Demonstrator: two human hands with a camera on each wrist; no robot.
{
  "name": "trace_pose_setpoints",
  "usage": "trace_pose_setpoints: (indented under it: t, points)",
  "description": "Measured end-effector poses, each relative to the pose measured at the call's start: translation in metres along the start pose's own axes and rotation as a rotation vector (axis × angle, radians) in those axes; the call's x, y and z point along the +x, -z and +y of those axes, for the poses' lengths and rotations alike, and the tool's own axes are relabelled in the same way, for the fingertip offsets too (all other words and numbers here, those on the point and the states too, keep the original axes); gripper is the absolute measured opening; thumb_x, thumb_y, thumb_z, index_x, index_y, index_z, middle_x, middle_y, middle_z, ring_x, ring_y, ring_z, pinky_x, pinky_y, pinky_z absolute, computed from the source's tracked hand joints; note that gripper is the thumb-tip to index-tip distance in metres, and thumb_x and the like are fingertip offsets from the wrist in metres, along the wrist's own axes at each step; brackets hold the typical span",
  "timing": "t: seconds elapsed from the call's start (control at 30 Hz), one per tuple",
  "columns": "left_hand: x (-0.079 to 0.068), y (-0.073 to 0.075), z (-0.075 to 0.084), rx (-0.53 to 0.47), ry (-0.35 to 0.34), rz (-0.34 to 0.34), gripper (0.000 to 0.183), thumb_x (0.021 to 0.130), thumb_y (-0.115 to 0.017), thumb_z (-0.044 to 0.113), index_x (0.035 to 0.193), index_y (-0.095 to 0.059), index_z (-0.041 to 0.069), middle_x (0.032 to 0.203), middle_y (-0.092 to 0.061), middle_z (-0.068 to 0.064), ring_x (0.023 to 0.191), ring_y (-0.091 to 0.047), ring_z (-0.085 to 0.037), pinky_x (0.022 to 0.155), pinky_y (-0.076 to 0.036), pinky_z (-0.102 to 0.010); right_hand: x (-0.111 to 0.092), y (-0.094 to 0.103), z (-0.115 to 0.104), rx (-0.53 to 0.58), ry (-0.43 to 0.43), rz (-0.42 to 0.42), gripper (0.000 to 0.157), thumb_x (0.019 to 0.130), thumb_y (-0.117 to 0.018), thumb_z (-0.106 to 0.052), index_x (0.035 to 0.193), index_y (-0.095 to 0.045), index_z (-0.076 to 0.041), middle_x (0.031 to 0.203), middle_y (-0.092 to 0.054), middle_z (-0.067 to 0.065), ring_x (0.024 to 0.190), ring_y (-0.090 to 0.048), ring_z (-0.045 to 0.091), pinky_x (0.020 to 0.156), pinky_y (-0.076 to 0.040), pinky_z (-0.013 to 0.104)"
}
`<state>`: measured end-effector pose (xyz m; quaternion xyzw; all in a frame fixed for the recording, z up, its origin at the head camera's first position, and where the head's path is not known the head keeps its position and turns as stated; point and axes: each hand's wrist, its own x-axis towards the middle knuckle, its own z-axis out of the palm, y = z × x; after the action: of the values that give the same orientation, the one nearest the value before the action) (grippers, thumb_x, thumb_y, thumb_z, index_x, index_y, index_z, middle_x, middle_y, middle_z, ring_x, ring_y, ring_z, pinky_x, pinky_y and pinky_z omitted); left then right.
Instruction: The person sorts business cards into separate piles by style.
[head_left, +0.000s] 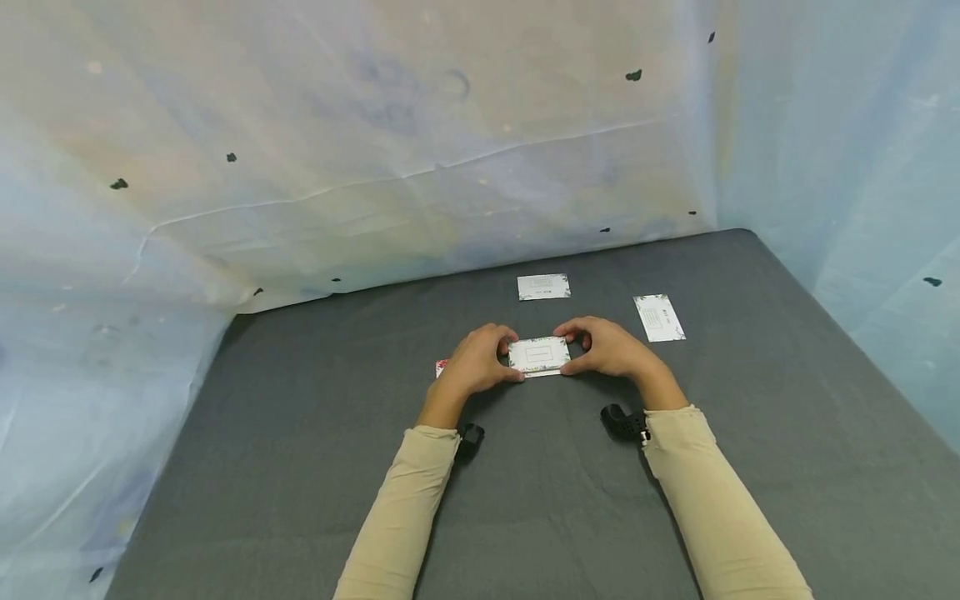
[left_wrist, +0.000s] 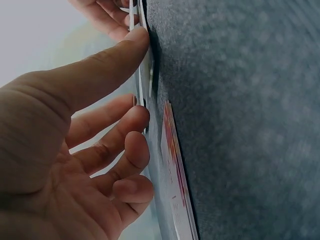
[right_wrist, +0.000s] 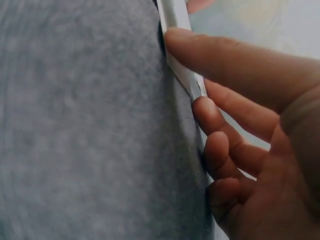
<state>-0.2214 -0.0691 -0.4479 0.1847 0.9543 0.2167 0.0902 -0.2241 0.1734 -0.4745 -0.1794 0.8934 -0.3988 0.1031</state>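
Note:
Both hands hold a white card with a floral border (head_left: 538,353) by its two short ends, close over the grey cloth. My left hand (head_left: 474,360) grips the left end between thumb and fingers; its lower fingers curl loosely in the left wrist view. The right end is pinched by my right hand (head_left: 606,348), thumb at the near corner and fingers at the far one. A second white edge (head_left: 543,374) shows just under the held card. Beside the left hand lies a small stack of red-and-white cards (left_wrist: 175,185), mostly hidden behind that hand in the head view.
Farther back on the grey cloth-covered table (head_left: 300,467) lies a white printed card (head_left: 543,287). Another card (head_left: 659,317) lies turned at an angle, beyond the right hand. A pale patterned curtain (head_left: 375,167) borders the table's back and sides.

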Motion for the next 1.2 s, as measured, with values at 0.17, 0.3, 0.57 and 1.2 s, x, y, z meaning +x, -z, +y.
trace_pose_setpoints:
  t: [0.17, 0.3, 0.57, 1.2]
  points:
    - [0.0028, 0.0008, 0.0031, 0.027, -0.026, -0.007, 0.057, 0.073, -0.09, 0.029, 0.122, -0.067, 0.012, 0.098, -0.059, -0.003, 0.081, -0.052, -0.016, 0.074, -0.043, -0.031, -0.0021, 0.0032, 0.0018, -0.006, 0.003, -0.004, 0.056, 0.077, -0.086, -0.02, 0.127, -0.065, -0.006, 0.113, -0.062, 0.013, 0.087, -0.046, 0.021, 0.077, -0.039, 0.034]
    - [0.005, -0.001, 0.0025, 0.044, -0.031, -0.015, 0.056, 0.072, -0.091, 0.03, 0.12, -0.068, 0.013, 0.097, -0.059, -0.003, 0.081, -0.052, -0.015, 0.074, -0.043, -0.03, -0.0025, 0.0033, 0.0037, -0.008, 0.005, -0.014, 0.055, 0.076, -0.086, -0.02, 0.126, -0.066, -0.006, 0.113, -0.061, 0.013, 0.088, -0.046, 0.021, 0.078, -0.039, 0.034]
    - [0.0064, -0.005, 0.0018, 0.083, -0.01, -0.042, 0.062, 0.074, -0.089, 0.033, 0.128, -0.066, 0.013, 0.099, -0.058, -0.003, 0.081, -0.05, -0.015, 0.074, -0.042, -0.029, -0.0033, 0.0023, 0.0057, -0.003, 0.0, -0.03, 0.056, 0.076, -0.087, -0.02, 0.126, -0.066, -0.007, 0.113, -0.058, 0.013, 0.093, -0.046, 0.022, 0.081, -0.039, 0.035]
    - [0.0075, -0.0049, -0.0012, 0.091, -0.005, -0.061, 0.059, 0.075, -0.088, 0.035, 0.126, -0.067, 0.013, 0.101, -0.057, -0.002, 0.083, -0.051, -0.014, 0.076, -0.043, -0.03, -0.0039, 0.0032, 0.0019, -0.024, -0.013, -0.048, 0.056, 0.076, -0.087, -0.021, 0.126, -0.067, -0.008, 0.109, -0.056, 0.01, 0.092, -0.047, 0.022, 0.082, -0.039, 0.034]
